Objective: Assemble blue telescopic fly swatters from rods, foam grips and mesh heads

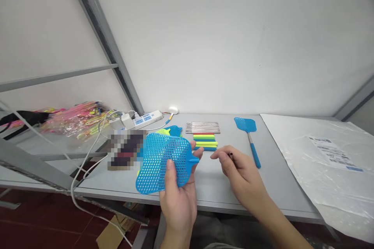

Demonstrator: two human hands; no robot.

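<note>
My left hand grips a blue perforated fly swatter head, thumb across its front, with the short neck stub pointing right. To its right, my right hand is closed around a thin dark tube; only its round end shows, the rest is hidden in the fingers. Behind the hands lies a row of metal rods. In front of the rods are several coloured handles, yellow-green, blue, green and red. More swatter heads, blue and yellow-green, lie partly hidden behind the held one.
A whole blue fly swatter lies on the grey table at right. Beyond it is a large white plastic package. A power strip with white cables stands at the back left, near bagged colourful items. A pixelated patch hides something.
</note>
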